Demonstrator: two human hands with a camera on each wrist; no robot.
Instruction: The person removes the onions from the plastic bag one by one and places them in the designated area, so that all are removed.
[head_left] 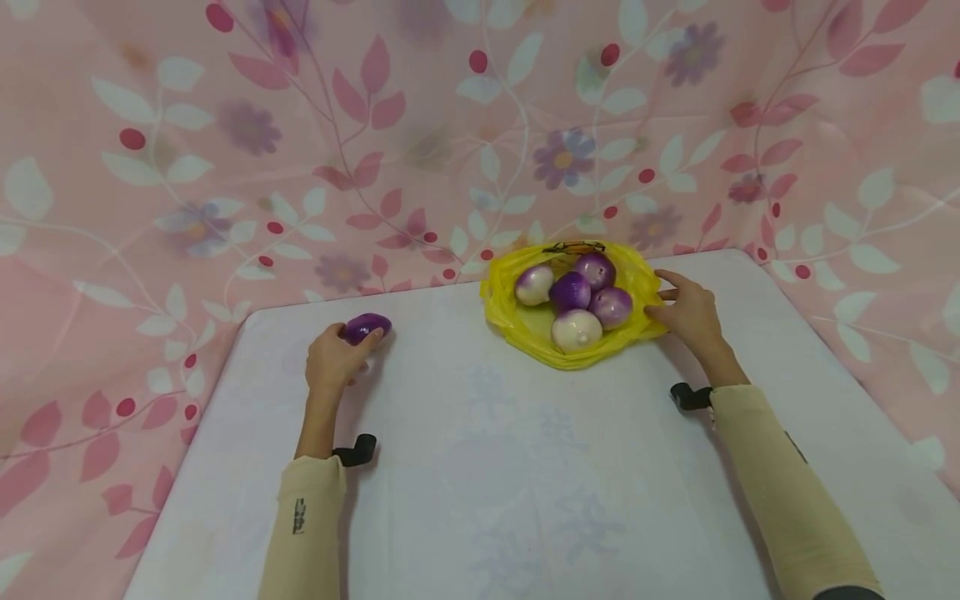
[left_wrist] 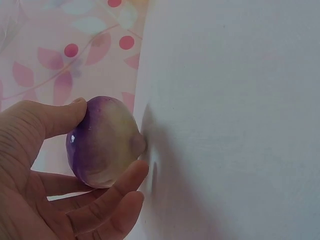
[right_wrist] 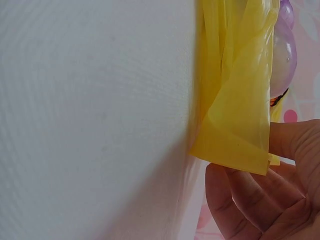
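Observation:
In the head view, my left hand (head_left: 333, 358) holds a glossy purple-and-white turnip (head_left: 367, 327) over the left side of the table. The left wrist view shows this turnip (left_wrist: 107, 142) between thumb and fingers, its pale end with a small nub toward the tabletop. A yellow plastic bag (head_left: 517, 332) lies spread wide at the back, with several turnips (head_left: 577, 331) inside. At the bag's right edge is my right hand (head_left: 690, 317). Seen from the right wrist, its thumb and fingers (right_wrist: 250, 192) pinch the edge of the yellow bag (right_wrist: 237, 120).
A white cloth with faint printed marks covers the table (head_left: 480, 475). Behind and beside it hangs a pink floral curtain (head_left: 420, 150). Dark wrist cameras (head_left: 358, 451) sit at both sleeve cuffs.

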